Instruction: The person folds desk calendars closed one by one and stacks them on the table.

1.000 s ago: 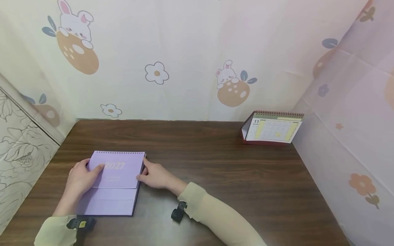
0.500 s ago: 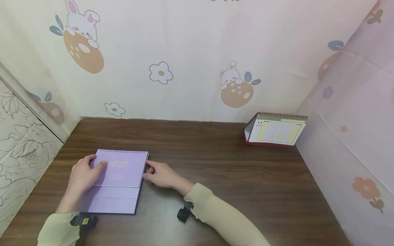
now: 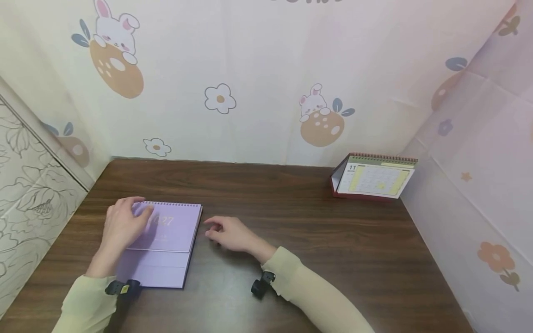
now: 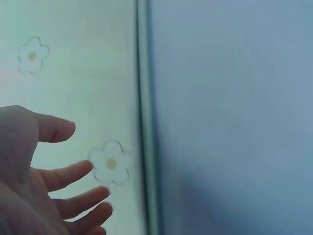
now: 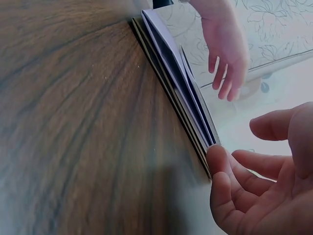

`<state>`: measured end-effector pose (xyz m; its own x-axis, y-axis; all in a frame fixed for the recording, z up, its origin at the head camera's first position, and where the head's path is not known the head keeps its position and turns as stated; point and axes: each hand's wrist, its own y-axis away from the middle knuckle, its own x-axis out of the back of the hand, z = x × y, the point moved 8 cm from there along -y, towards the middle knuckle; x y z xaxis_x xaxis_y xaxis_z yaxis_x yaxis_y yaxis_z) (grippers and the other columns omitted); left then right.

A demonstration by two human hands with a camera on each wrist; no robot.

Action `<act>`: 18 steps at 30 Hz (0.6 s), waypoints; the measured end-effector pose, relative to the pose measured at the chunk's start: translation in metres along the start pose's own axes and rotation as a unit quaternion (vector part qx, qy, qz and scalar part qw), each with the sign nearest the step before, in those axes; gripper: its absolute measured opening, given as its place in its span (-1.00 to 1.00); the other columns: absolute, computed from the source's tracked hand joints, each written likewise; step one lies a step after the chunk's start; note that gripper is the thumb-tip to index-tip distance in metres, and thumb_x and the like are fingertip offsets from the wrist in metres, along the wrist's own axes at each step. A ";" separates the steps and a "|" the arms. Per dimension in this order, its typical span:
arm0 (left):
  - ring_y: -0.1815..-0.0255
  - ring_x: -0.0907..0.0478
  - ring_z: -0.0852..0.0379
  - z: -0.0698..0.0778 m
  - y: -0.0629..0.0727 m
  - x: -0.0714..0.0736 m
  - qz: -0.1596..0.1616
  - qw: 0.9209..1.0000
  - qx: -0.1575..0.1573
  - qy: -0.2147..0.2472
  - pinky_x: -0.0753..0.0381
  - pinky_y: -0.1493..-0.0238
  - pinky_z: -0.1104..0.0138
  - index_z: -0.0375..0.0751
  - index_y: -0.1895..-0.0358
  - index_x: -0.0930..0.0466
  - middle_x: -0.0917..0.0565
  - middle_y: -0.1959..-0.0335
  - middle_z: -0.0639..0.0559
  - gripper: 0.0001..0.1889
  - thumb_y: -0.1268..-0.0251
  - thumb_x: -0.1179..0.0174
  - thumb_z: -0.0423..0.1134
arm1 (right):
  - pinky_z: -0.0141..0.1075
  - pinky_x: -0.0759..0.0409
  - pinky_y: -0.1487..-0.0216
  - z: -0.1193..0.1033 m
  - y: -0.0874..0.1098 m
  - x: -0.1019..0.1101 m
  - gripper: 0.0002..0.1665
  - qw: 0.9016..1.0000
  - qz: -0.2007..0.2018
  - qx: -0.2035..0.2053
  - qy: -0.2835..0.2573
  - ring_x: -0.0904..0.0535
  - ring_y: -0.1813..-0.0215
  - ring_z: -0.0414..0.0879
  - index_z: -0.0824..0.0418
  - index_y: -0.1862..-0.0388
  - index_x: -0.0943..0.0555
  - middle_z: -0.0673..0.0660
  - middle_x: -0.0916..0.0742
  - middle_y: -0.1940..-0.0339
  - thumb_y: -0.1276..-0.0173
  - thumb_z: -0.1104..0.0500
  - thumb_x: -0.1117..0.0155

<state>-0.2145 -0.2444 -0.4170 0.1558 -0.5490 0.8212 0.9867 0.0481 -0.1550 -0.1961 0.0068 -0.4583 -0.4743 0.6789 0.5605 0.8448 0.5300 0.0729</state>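
Note:
A purple desk calendar [image 3: 175, 236] marked 2027 lies folded flat at the left of the table, its spiral binding along the far edge. Above its left side hovers my left hand [image 3: 122, 224], fingers relaxed and apart from the cover, as the right wrist view also shows with that hand [image 5: 227, 54] raised over it. In the left wrist view the left hand [image 4: 54, 181] has loose, spread fingers holding nothing. Just off the calendar's right edge is my right hand [image 3: 233, 234], its fingers loosely bent and nothing between them.
At the back right of the wooden table [image 3: 316, 240] stands a second desk calendar [image 3: 376, 178], propped up like a tent with page 11 showing. Patterned cloth [image 3: 258, 69] hangs behind the table and along its right side.
Both hands have let go of the purple calendar. The left hand has lifted off its cover, and the right hand has drawn back to the right. The calendar stays flat.

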 end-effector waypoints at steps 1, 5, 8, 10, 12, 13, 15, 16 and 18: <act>-0.19 -0.26 -0.54 0.006 -0.001 -0.001 -0.007 1.000 -0.007 0.004 -0.21 -0.13 -0.25 -0.44 -0.15 -0.51 -0.42 -0.20 -0.54 -0.49 -0.43 -0.12 -0.02 | -0.45 -0.54 0.32 0.001 0.001 0.002 -0.60 1.000 0.000 0.000 0.000 -0.68 0.42 -0.17 0.24 -0.21 -0.60 -0.09 -0.72 0.36 -0.45 0.15 -0.23; -0.20 -0.35 -0.49 0.031 -0.002 -0.006 -0.045 0.998 -0.032 0.013 -0.29 -0.13 -0.25 -0.38 -0.12 -0.55 -0.50 -0.16 -0.48 -0.50 -0.46 -0.10 0.04 | -0.43 -0.55 0.28 0.005 0.006 0.010 -0.63 1.000 0.002 -0.003 0.000 -0.71 0.35 -0.13 0.24 -0.18 -0.62 -0.04 -0.75 0.30 -0.46 0.15 -0.23; -0.21 -0.42 -0.41 0.049 -0.003 -0.013 -0.084 0.995 -0.032 0.041 -0.35 -0.14 -0.21 -0.33 -0.14 -0.55 -0.54 -0.16 -0.41 -0.47 -0.48 -0.06 0.11 | -0.40 -0.55 0.26 0.008 0.009 0.016 -0.64 1.000 0.004 -0.006 -0.001 -0.71 0.33 -0.13 0.22 -0.17 -0.63 -0.03 -0.76 0.28 -0.46 0.14 -0.22; -0.20 -0.46 -0.34 0.059 -0.004 -0.019 -0.106 0.992 -0.028 0.063 -0.38 -0.13 -0.17 -0.29 -0.15 -0.56 -0.58 -0.15 -0.35 -0.45 -0.48 -0.05 0.15 | -0.39 -0.55 0.25 0.011 0.011 0.019 -0.65 1.000 0.006 -0.008 -0.003 -0.70 0.33 -0.12 0.21 -0.17 -0.63 -0.03 -0.75 0.29 -0.47 0.12 -0.22; -0.17 -0.51 -0.27 0.070 -0.004 -0.026 -0.121 0.989 -0.028 0.083 -0.42 -0.10 -0.13 -0.23 -0.14 -0.58 -0.62 -0.11 -0.28 -0.46 -0.47 -0.06 0.18 | -0.37 -0.55 0.27 0.012 0.013 0.023 -0.65 1.000 0.007 -0.008 -0.005 -0.70 0.32 -0.09 0.20 -0.16 -0.64 -0.03 -0.75 0.29 -0.48 0.11 -0.21; -0.16 -0.52 -0.24 0.076 -0.005 -0.030 -0.126 0.988 -0.032 0.089 -0.44 -0.09 -0.11 -0.20 -0.13 -0.59 -0.64 -0.09 -0.24 -0.47 -0.46 -0.06 0.19 | -0.36 -0.56 0.27 0.013 0.014 0.024 -0.65 1.000 0.008 -0.008 -0.006 -0.70 0.32 -0.08 0.20 -0.16 -0.64 -0.03 -0.75 0.29 -0.48 0.11 -0.21; -0.12 -0.55 -0.17 0.088 -0.006 -0.038 -0.133 0.985 -0.042 0.105 -0.46 -0.07 -0.07 -0.16 -0.09 -0.62 -0.67 -0.03 -0.17 -0.50 -0.44 -0.09 0.19 | -0.35 -0.56 0.28 0.015 0.016 0.027 -0.64 1.000 0.011 -0.008 -0.007 -0.69 0.31 -0.07 0.20 -0.15 -0.64 -0.05 -0.74 0.29 -0.48 0.09 -0.21; -0.11 -0.55 -0.14 0.094 -0.006 -0.042 -0.136 0.983 -0.048 0.112 -0.47 -0.06 -0.05 -0.14 -0.08 -0.63 -0.68 -0.01 -0.14 -0.52 -0.44 -0.10 0.19 | -0.34 -0.57 0.29 0.016 0.018 0.029 -0.64 1.000 0.011 -0.008 -0.006 -0.69 0.31 -0.06 0.20 -0.15 -0.64 -0.05 -0.74 0.28 -0.48 0.08 -0.20; -0.07 -0.57 -0.09 0.106 -0.007 -0.051 -0.141 0.980 -0.065 0.126 -0.49 -0.05 -0.02 -0.13 -0.05 -0.64 -0.70 0.03 -0.09 -0.55 -0.44 -0.11 0.17 | -0.34 -0.57 0.29 0.018 0.021 0.034 -0.64 1.000 0.014 -0.011 -0.002 -0.69 0.30 -0.07 0.19 -0.16 -0.64 -0.06 -0.74 0.26 -0.49 0.06 -0.20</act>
<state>-0.2244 -0.1277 -0.3996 -0.1536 -0.7146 0.6825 0.9725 -0.2317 -0.0238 -0.1987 0.0501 -0.4527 -0.4512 0.6953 0.5594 0.8630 0.4996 0.0751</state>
